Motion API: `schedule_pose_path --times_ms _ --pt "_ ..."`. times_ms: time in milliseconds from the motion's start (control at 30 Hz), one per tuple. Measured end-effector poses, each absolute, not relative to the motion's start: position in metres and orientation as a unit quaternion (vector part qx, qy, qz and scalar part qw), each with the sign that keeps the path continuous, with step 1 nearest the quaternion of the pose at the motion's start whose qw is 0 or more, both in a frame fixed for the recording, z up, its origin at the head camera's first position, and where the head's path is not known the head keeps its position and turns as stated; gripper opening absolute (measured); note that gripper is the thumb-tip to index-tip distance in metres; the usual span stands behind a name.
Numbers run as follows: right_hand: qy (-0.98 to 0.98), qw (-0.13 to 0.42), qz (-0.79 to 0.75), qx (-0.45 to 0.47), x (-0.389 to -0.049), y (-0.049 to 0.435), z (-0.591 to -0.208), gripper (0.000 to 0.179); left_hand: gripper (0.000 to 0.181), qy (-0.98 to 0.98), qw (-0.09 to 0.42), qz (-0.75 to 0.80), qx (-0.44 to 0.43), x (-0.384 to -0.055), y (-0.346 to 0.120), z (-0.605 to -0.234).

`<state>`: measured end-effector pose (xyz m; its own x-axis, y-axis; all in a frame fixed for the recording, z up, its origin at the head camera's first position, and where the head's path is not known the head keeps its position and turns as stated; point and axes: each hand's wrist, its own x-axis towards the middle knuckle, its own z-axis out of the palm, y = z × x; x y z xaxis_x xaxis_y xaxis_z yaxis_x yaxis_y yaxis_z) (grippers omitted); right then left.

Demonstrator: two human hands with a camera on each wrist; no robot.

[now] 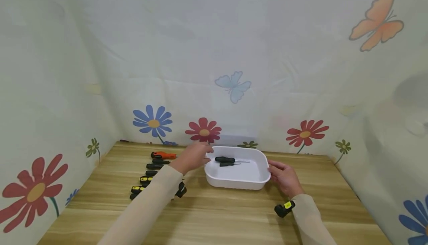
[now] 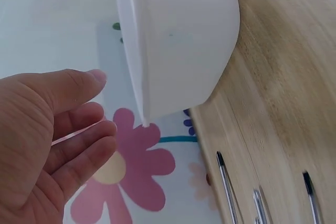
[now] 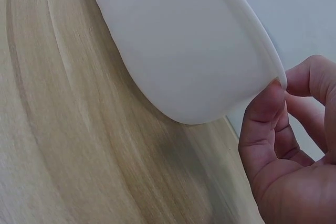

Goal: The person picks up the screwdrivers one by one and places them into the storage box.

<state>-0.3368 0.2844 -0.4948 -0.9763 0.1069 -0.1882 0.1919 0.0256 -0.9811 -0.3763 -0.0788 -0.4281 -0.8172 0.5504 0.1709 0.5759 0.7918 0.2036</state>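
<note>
A white plastic bin [image 1: 234,184] stands on the wooden table, with a larger black-handled screwdriver [image 1: 225,159] and a smaller screwdriver [image 1: 227,164] lying inside it. My right hand [image 1: 285,178] pinches the bin's rim at its right end between thumb and fingers, as the right wrist view also shows. Beside the left end is my left hand [image 1: 194,157]. In the left wrist view, a gap separates this left hand [image 2: 63,129] from the bin's wall [image 2: 178,40]; its fingers are loosely bent and hold nothing.
Left of the bin lies a column of several screwdrivers, among them an orange-handled one [image 1: 164,155] and a black-and-yellow one [image 1: 145,180], partly hidden by the left arm. Metal shafts [image 2: 227,184] show beneath the bin's end in the left wrist view. A flowered curtain [image 1: 254,118] hangs behind the table.
</note>
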Motion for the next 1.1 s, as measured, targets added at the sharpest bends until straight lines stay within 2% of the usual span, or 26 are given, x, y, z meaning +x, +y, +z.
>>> schedule_pose_path --times_ms 200,367,967,1100 --pt "0.704 0.022 -0.704 0.09 -0.338 0.287 -0.499 0.046 0.031 -0.935 0.089 -0.143 -0.311 -0.36 -0.099 -0.429" --pt "0.7 0.015 -0.708 0.089 -0.339 0.287 -0.5 0.046 0.034 -0.936 0.096 -0.161 -0.297 -0.347 -0.114 -0.433" --pt "0.698 0.01 -0.709 0.101 -0.338 0.285 -0.502 0.044 0.029 -0.901 0.067 -0.358 -0.235 -0.298 -0.154 -0.448" --pt "0.7 0.013 -0.707 0.099 -0.337 0.285 -0.5 0.045 0.028 -0.899 0.074 -0.374 -0.217 -0.289 -0.171 -0.456"
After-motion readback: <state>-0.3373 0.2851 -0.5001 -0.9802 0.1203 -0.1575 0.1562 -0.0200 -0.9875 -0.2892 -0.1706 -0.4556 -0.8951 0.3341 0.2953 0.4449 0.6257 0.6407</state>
